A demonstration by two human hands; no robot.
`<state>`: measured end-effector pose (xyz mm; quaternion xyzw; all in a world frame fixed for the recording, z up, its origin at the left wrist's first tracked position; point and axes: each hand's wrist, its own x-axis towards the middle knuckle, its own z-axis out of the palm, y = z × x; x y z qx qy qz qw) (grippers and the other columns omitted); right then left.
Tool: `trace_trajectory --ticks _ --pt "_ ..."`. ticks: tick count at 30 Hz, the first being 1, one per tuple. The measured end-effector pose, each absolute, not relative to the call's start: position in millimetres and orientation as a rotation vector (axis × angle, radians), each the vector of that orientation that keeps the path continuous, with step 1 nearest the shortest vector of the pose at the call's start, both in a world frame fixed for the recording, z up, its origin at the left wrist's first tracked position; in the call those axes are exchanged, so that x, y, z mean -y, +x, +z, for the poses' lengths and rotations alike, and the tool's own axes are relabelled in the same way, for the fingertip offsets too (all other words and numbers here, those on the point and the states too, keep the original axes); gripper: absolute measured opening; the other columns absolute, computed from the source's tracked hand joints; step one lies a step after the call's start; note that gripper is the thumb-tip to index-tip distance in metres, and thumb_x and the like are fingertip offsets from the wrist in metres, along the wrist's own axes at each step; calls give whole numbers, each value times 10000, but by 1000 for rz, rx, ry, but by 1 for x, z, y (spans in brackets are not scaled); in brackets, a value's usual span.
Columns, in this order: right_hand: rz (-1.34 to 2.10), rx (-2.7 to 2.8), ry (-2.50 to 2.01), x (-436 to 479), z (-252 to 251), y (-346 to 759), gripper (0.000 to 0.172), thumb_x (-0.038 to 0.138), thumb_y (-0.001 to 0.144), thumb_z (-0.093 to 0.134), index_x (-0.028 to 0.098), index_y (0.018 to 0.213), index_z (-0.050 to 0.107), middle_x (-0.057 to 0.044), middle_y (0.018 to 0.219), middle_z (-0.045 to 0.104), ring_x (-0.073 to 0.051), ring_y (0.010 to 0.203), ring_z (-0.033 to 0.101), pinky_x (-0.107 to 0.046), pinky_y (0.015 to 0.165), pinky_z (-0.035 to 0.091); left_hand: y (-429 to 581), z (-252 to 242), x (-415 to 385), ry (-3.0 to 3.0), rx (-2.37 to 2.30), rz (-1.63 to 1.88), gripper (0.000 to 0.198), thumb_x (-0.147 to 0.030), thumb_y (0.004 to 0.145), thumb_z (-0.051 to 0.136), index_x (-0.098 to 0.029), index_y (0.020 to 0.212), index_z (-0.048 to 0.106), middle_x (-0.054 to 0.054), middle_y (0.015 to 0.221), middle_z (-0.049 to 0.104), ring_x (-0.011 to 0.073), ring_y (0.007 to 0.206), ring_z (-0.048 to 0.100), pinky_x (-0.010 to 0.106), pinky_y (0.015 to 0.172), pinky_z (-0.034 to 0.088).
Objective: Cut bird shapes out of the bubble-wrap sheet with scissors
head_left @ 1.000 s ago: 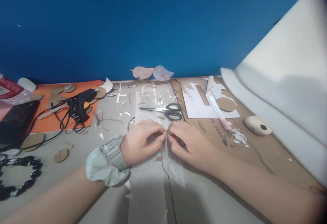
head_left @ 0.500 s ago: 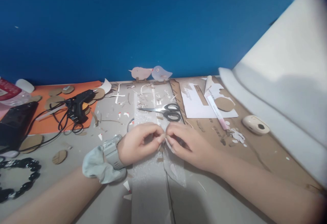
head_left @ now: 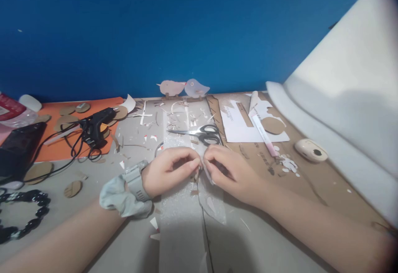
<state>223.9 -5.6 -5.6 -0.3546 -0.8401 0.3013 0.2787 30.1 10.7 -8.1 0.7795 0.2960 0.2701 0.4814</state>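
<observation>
My left hand (head_left: pixel 174 171), with a grey watch and a pale scrunchie at the wrist, is closed in a pinch. Its fingertips almost meet those of my right hand (head_left: pixel 231 173), also pinched. Whatever sits between the fingertips is too small and hidden to make out. Below them, a clear plastic sheet (head_left: pixel 213 206) lies over the grey board (head_left: pixel 182 240), and a small brown cardboard scrap (head_left: pixel 194 192) rests nearby. Just beyond my hands lie black-handled scissors (head_left: pixel 207 130), blades pointing left.
A black glue gun (head_left: pixel 95 127) lies on orange paper (head_left: pixel 59 152) at the left, near cardboard discs and a beaded bracelet (head_left: pixel 40 210). Two paper birds (head_left: pixel 197 88) stand by the blue wall. To the right are white paper (head_left: pixel 236 134), a pink-and-white marker (head_left: pixel 264 136) and a cream case (head_left: pixel 311 150).
The fingertips of both hands have drawn slightly apart, and the fingers have shifted a little. The surrounding things sit as before, apart from a slight shift of the view.
</observation>
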Motion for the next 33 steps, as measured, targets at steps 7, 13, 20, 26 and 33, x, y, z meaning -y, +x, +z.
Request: trace_trajectory --ticks 7,13,20,26,33 --pt "675 2404 -926 7 -11 223 97 128 810 451 177 734 417 14 716 445 -115 698 415 -254 657 332 30 -10 -9 2087 -836 641 134 -164 821 460 -141 741 566 19 704 582 122 672 524 233 648 415" --pt "645 2410 -994 7 -9 223 99 154 821 447 179 732 412 6 724 462 -120 690 415 -259 652 338 32 -8 -8 2091 -861 659 94 -116 776 474 -147 748 558 13 712 586 118 673 529 229 658 426" --pt "472 2445 -1052 11 -13 220 95 162 834 426 174 740 440 -19 727 493 -143 706 436 -278 663 352 33 -10 -7 2142 -876 651 98 -134 781 469 -152 736 554 9 704 576 119 678 529 228 656 422" --pt "339 2451 -1069 12 -15 217 122 153 836 410 165 722 453 -25 708 491 -147 690 427 -285 657 351 34 -12 -7 2103 -917 659 94 -97 744 483 -151 710 552 -6 672 566 108 652 518 212 631 413" --pt "494 2418 -1027 10 -9 220 112 126 830 421 166 738 471 -10 712 485 -130 695 429 -258 657 351 32 -9 -12 1912 -782 628 111 -96 764 481 -128 729 581 -2 647 579 99 620 514 197 610 428"
